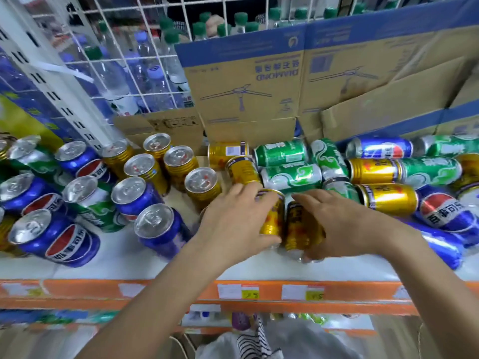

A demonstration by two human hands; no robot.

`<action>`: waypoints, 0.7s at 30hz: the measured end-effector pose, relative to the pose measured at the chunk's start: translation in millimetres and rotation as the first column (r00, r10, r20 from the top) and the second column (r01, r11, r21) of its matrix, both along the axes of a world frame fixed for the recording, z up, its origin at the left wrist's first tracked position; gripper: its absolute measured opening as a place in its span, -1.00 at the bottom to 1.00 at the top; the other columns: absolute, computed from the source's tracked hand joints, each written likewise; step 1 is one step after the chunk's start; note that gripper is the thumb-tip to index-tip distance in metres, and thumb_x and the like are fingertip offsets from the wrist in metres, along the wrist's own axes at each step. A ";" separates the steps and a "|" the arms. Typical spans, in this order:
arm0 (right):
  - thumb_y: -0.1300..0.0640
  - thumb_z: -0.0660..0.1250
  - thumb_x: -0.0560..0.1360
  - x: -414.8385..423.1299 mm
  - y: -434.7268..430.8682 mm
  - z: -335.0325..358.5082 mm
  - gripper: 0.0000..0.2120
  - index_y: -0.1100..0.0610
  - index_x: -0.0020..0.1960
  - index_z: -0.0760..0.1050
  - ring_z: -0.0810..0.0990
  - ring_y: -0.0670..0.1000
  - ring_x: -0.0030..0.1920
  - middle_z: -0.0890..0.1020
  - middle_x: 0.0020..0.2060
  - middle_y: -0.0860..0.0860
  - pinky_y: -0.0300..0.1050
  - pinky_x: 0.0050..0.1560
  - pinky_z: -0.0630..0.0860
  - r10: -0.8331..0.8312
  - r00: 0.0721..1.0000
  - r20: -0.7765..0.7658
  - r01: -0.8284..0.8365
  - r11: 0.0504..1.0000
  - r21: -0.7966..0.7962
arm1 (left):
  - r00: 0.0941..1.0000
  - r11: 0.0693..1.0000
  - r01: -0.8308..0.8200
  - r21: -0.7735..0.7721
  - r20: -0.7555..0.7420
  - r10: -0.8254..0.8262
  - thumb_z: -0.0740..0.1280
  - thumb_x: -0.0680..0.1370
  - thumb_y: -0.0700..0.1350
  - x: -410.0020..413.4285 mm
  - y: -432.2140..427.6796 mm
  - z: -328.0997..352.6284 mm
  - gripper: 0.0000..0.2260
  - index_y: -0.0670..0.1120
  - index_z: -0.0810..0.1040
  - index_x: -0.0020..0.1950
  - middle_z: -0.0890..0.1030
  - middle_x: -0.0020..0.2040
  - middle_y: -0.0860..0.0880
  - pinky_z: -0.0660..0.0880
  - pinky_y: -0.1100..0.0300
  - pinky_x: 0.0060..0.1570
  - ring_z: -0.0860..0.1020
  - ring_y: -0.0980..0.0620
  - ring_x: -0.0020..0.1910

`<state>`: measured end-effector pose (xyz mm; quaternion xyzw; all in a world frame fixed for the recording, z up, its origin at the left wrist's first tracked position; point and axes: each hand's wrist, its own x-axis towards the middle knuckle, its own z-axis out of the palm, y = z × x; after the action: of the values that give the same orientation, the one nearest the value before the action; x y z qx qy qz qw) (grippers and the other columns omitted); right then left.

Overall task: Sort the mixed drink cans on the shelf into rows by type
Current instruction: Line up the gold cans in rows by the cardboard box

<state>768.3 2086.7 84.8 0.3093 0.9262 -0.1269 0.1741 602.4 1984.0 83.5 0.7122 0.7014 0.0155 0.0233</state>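
On the white shelf [124,257], my left hand [233,221] grips a gold can [272,218] lying on its side near the front edge. Right beside it, my right hand [339,224] grips a second gold can [298,229]. To the left, upright cans stand grouped: gold cans [178,161] at the back, blue cans [155,224] and green cans [88,198] in front. To the right lies a mixed heap of tipped cans: green cans [282,151], gold cans [388,198] and blue cans [440,211].
Cardboard boxes [246,92] stand along the back of the shelf behind the cans. A white wire grid [124,60] with water bottles behind it rises at the back left. An orange price rail [155,288] runs along the shelf's front edge.
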 end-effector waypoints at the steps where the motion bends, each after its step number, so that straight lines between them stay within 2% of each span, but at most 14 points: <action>1: -0.34 0.43 0.26 4.3 -0.7 -3.4 0.11 -0.01 0.54 -0.16 0.10 0.09 0.48 0.04 0.50 -0.01 -0.05 0.44 0.15 0.007 1.000 0.017 -0.007 1.000 0.005 | 0.997 0.996 0.011 -0.089 -0.072 -0.017 0.33 0.44 0.27 4.6 4.8 -2.8 -0.36 0.10 0.21 0.44 0.21 0.45 -0.02 0.36 0.03 0.23 0.33 -0.10 0.33; 4: -0.32 0.39 0.33 12.3 -2.4 -11.5 0.07 0.01 0.54 -0.20 0.02 0.11 0.50 -0.07 0.51 0.02 -0.05 0.46 0.07 0.046 0.999 -0.022 -0.045 0.998 0.037 | 0.990 0.979 -0.011 -0.205 -0.139 -0.018 0.38 0.47 0.14 14.1 14.3 -10.5 -0.32 0.12 0.09 0.48 -0.04 0.54 -0.04 0.36 -0.03 0.23 0.30 -0.17 0.37; 6: -0.27 0.35 0.39 14.8 -1.9 -13.7 -0.03 0.01 0.55 -0.17 0.05 0.12 0.48 0.00 0.50 0.05 -0.06 0.44 0.11 0.072 0.995 -0.073 -0.069 0.997 0.043 | 0.992 0.981 -0.013 -0.195 -0.127 -0.012 0.36 0.52 -0.02 15.3 18.0 -16.0 -0.38 0.15 0.10 0.48 -0.05 0.55 -0.03 0.41 -0.01 0.15 0.35 -0.16 0.34; 8: -0.21 0.33 0.43 17.7 0.8 -11.8 -0.09 0.01 0.55 -0.15 0.07 0.12 0.47 0.03 0.49 0.06 -0.06 0.43 0.14 0.097 0.990 -0.104 -0.095 0.995 0.021 | 0.994 0.981 -0.002 -0.194 -0.112 -0.021 0.34 0.55 -0.08 12.9 20.3 -17.2 -0.39 0.20 0.10 0.48 -0.06 0.56 0.02 0.45 0.02 0.09 0.38 -0.13 0.32; 10: -0.18 0.33 0.45 20.9 5.0 -9.1 -0.11 0.00 0.55 -0.14 0.06 0.11 0.48 0.03 0.50 0.04 -0.07 0.43 0.14 0.125 0.986 -0.114 -0.127 0.992 -0.012 | 0.996 0.969 0.011 -0.247 -0.082 -0.032 0.35 0.55 -0.03 8.4 20.1 -12.8 -0.37 0.25 0.08 0.49 -0.10 0.57 0.08 0.45 0.03 0.12 0.36 -0.08 0.34; 13: -0.20 0.32 0.46 23.7 14.1 -5.1 -0.14 0.00 0.55 -0.09 0.07 0.08 0.50 0.01 0.53 0.07 -0.12 0.43 0.14 0.165 0.979 -0.117 -0.172 0.983 -0.058 | 0.999 0.929 0.028 -0.369 -0.025 -0.040 0.33 0.52 0.15 3.2 19.8 -1.7 -0.36 0.29 0.05 0.50 -0.10 0.57 0.12 0.38 0.00 0.28 0.27 -0.06 0.44; 15: -0.19 0.30 0.48 25.3 21.5 -1.4 -0.21 -0.02 0.55 -0.02 0.12 0.07 0.50 0.04 0.53 0.08 -0.14 0.41 0.17 0.174 0.975 -0.141 -0.191 0.975 -0.117 | 0.999 0.910 0.034 -0.413 -0.003 -0.039 0.31 0.51 0.18 1.8 21.7 5.4 -0.36 0.29 0.06 0.50 -0.07 0.57 0.13 0.32 -0.01 0.35 0.22 -0.05 0.48; 17: -0.15 0.26 0.52 25.9 27.9 2.3 -0.32 -0.03 0.54 0.05 0.17 0.05 0.48 0.10 0.53 0.06 -0.18 0.39 0.18 0.186 0.966 -0.178 -0.216 0.962 -0.167 | 0.998 0.899 0.061 -0.434 0.013 -0.061 0.30 0.51 0.18 0.1 25.2 11.5 -0.38 0.29 0.08 0.50 -0.04 0.56 0.14 0.29 0.04 0.37 0.19 -0.01 0.49; 19: -0.10 0.16 0.58 24.5 32.8 4.1 -0.48 0.02 0.50 0.19 0.31 0.03 0.41 0.29 0.46 0.05 -0.20 0.34 0.22 0.193 0.952 -0.237 -0.239 0.954 -0.183 | 0.994 0.893 0.105 -0.438 0.038 -0.098 0.27 0.52 0.20 -2.2 29.7 17.5 -0.43 0.27 0.13 0.49 0.06 0.55 0.14 0.27 0.12 0.36 0.18 0.04 0.49; 21: -0.03 0.09 0.62 21.5 37.7 1.6 -0.62 0.08 0.38 0.38 0.53 0.01 0.17 0.56 0.22 0.04 -0.16 0.13 0.39 0.156 0.931 -0.330 -0.223 0.959 -0.176 | 0.988 0.888 0.152 -0.435 0.092 -0.124 0.25 0.54 0.18 -7.0 34.6 22.5 -0.49 0.23 0.23 0.48 0.21 0.51 0.14 0.30 0.16 0.31 0.25 0.07 0.44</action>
<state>789.8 2124.4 86.4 0.1736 0.9490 -0.2539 0.0686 595.3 2018.6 106.0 0.7358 0.6331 -0.1233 0.2063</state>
